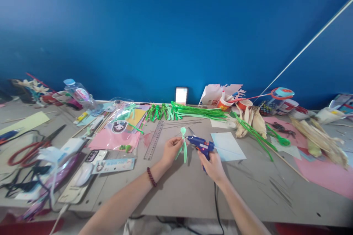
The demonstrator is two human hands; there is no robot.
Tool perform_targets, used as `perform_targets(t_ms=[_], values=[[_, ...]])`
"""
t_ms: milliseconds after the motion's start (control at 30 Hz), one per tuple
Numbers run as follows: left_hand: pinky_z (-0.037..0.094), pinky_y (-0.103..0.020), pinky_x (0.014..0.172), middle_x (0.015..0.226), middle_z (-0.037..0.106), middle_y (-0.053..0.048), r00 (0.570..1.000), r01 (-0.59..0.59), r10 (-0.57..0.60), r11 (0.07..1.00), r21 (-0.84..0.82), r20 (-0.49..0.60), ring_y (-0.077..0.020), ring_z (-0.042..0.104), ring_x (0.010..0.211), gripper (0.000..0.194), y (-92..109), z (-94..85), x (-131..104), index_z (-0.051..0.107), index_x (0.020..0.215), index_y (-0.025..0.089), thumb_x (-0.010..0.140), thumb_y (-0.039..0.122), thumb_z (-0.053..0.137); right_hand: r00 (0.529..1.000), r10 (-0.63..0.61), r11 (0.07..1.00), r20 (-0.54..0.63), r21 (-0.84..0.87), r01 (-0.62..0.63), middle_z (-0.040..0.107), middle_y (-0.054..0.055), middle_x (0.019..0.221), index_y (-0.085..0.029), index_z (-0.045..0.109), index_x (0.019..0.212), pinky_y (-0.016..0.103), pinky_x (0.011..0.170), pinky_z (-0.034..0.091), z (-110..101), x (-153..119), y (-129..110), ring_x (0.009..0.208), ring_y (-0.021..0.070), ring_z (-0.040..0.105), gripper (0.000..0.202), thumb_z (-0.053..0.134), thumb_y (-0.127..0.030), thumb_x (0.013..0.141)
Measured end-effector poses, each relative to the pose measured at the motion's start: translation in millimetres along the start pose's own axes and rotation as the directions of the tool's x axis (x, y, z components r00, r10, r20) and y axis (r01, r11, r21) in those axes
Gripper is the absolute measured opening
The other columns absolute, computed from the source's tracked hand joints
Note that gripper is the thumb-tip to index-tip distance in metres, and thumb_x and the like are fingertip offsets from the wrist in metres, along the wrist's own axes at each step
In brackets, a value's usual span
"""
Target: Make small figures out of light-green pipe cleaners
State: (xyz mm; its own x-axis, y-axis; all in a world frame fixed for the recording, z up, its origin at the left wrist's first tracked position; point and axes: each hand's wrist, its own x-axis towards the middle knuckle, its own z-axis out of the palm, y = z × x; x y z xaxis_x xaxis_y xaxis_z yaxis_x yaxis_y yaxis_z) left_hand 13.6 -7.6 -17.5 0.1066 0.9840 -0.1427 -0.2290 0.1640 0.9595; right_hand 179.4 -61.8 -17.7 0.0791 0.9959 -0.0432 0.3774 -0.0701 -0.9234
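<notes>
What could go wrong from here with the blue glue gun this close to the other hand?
The glue gun's nozzle points at the left hand's fingertips, so hot glue or the tip might burn them. Its black cord hangs over the front edge of the table and could snag, jerking the gun and smearing glue on the pale green piece.

Just left of your left hand (173, 149) lies a ruler (154, 141); well beyond it you have red-handled scissors (30, 152) and, farther forward, a tilted bottle (80, 93). Far right of your right hand (211, 165), dried husks (335, 148) overlap pink paper (325, 178).
</notes>
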Motion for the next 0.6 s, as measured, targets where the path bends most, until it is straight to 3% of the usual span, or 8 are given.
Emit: perform_targets(t_ms=[600], values=[[0.042,-0.024,0.057,0.065,0.068,-0.006,1.0,-0.007,0.007,1.0,-0.006,-0.001,-0.0136,0.057,0.056,0.028,-2.1,-1.1,0.6,0.07,0.067,0.014,0.065,0.042,0.072,1.0,0.002,1.0,0.0,0.024,-0.002,0.048,0.0,0.037,-0.021,0.051,0.049,0.024,0.036,0.034,-0.4,-0.7,-2.5,0.033,0.0138,0.046,0.04,0.053,-0.046,0.08]])
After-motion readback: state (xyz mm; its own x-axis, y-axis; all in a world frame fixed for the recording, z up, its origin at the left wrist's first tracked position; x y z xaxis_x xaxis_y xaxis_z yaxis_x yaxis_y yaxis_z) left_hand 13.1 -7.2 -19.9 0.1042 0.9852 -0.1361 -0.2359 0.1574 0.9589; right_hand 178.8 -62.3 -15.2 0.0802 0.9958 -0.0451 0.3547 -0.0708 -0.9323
